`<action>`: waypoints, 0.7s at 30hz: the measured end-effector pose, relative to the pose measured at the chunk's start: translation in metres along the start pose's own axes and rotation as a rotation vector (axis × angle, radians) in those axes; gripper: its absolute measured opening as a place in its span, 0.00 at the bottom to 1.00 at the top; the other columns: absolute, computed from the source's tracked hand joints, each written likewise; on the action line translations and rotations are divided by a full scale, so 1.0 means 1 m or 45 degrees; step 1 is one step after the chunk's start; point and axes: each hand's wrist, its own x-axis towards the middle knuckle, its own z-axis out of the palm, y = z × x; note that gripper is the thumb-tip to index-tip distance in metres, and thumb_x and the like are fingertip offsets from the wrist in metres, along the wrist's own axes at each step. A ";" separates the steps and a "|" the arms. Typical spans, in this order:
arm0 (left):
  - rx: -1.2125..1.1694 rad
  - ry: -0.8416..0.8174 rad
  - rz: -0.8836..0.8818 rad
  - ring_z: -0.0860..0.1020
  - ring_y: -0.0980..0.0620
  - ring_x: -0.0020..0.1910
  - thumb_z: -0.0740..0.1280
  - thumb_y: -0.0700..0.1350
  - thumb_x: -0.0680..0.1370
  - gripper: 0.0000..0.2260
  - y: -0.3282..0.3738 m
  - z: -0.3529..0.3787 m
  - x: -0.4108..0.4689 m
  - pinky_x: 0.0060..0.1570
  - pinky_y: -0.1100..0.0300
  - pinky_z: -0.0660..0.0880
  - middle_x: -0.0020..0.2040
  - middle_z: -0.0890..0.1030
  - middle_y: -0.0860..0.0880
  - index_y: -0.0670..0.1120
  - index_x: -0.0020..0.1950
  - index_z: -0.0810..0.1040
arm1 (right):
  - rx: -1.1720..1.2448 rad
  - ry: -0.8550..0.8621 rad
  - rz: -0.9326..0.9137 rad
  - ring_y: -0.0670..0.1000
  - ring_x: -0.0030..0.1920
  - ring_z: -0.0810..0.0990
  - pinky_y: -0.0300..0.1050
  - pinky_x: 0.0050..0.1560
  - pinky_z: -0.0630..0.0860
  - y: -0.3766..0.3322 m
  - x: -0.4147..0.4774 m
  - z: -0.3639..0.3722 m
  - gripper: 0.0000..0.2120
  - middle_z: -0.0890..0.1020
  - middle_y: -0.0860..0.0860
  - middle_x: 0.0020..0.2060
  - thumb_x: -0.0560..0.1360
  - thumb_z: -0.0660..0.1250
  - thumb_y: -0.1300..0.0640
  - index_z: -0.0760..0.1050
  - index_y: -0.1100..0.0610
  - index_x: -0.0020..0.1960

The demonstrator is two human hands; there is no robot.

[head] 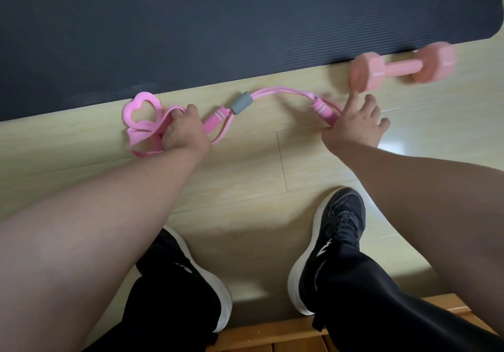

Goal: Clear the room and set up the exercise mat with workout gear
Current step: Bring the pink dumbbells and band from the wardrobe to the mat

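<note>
Black shoes are planted on the wood floor. Out past them the left hand clenches round the pink resistance band. It looks soft, stretchy and light, so gather it by the loops at those fingers. The right hand is splayed and grips nothing, with the band's far handle just beside it. Past its index fingertip lies the blurred pink dumbbell, rigid and likely heavier, so take it by the bar. Both lie just beside the dark mat.

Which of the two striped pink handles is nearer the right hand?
The handle right of the grey sleeve, beside the right hand; the other handle lies by the left hand.
</note>
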 end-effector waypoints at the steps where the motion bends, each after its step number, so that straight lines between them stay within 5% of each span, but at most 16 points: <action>1: 0.003 -0.021 0.009 0.77 0.36 0.57 0.67 0.36 0.73 0.21 0.000 0.000 0.000 0.45 0.46 0.74 0.63 0.70 0.39 0.43 0.64 0.67 | -0.013 -0.005 -0.076 0.61 0.70 0.66 0.62 0.67 0.63 -0.001 0.000 -0.001 0.41 0.63 0.59 0.73 0.67 0.69 0.48 0.55 0.52 0.75; 7: 0.017 -0.032 0.065 0.77 0.38 0.54 0.69 0.47 0.74 0.22 -0.004 0.001 -0.003 0.42 0.49 0.73 0.63 0.70 0.42 0.46 0.65 0.68 | 0.035 -0.078 -0.301 0.61 0.68 0.71 0.62 0.64 0.66 -0.010 -0.008 0.004 0.34 0.67 0.57 0.69 0.73 0.58 0.35 0.57 0.50 0.73; 11: -0.004 0.019 0.102 0.77 0.37 0.55 0.65 0.54 0.76 0.21 -0.007 0.001 -0.006 0.47 0.47 0.76 0.62 0.71 0.41 0.46 0.65 0.69 | 0.035 -0.052 -0.410 0.60 0.71 0.68 0.63 0.67 0.65 -0.017 -0.013 0.004 0.35 0.65 0.57 0.72 0.71 0.56 0.36 0.56 0.49 0.73; 16: -0.005 0.018 0.159 0.78 0.37 0.55 0.60 0.46 0.80 0.16 -0.011 -0.010 -0.018 0.44 0.49 0.72 0.64 0.72 0.41 0.46 0.67 0.69 | 0.051 0.048 -0.574 0.58 0.74 0.65 0.61 0.72 0.61 -0.042 -0.028 -0.006 0.39 0.62 0.57 0.75 0.73 0.56 0.29 0.57 0.49 0.77; 21: -0.078 0.102 0.158 0.76 0.43 0.47 0.59 0.40 0.74 0.22 -0.042 -0.034 -0.037 0.52 0.48 0.72 0.54 0.76 0.51 0.48 0.68 0.64 | 0.204 0.064 -0.929 0.59 0.71 0.69 0.60 0.70 0.64 -0.098 -0.056 -0.024 0.31 0.67 0.56 0.73 0.76 0.63 0.39 0.62 0.51 0.74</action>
